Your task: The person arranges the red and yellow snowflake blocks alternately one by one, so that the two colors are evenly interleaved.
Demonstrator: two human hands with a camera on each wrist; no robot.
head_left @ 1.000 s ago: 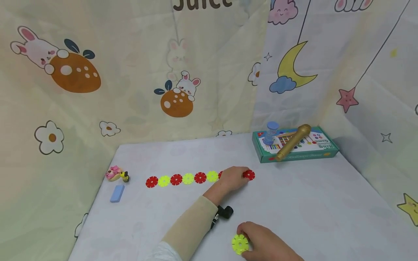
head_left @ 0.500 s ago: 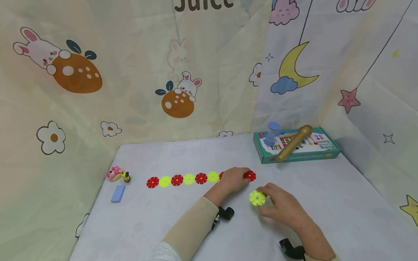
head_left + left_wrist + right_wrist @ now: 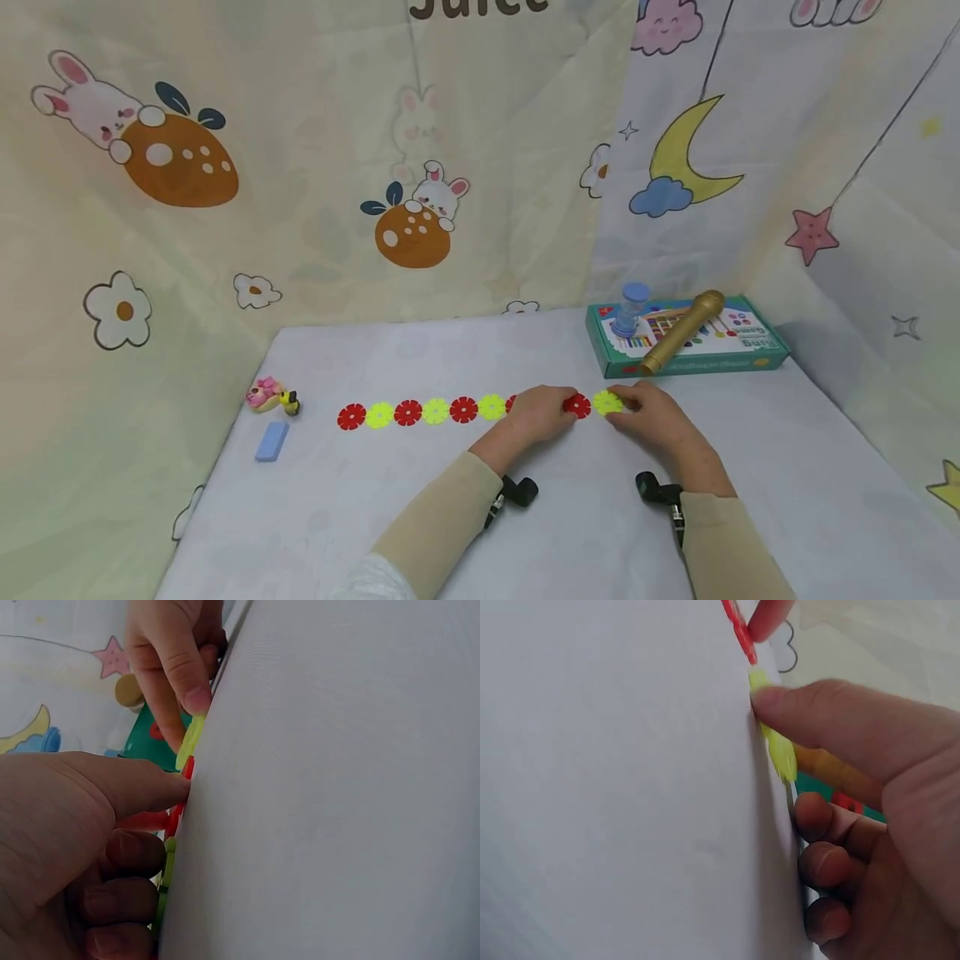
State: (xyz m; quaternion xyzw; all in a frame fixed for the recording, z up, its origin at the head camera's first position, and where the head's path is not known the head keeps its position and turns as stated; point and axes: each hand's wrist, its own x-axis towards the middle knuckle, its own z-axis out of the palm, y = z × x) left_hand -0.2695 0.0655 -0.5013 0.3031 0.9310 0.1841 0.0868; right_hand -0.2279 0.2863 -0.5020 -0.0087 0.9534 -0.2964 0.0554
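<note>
A row of flat notched discs, alternating red and yellow-green, lies across the table, beginning with a red disc on the left. My left hand pinches the red flower-shaped disc at the row's right part and hides some of the discs beneath it. Just right of that, my right hand pinches a yellow-green disc between thumb and finger. In the right wrist view the yellow-green disc is tilted slightly off the table, its near edge at or almost touching the red disc.
Behind the right hand lies a green game box with a blue sand timer and a gold toy microphone on it. At the left stand a pink and yellow figurine and a blue block. Printed cloth walls border the table.
My right hand has carried the yellow-green disc from the table's front up to the right end of the row. The left hand stays on the red disc.
</note>
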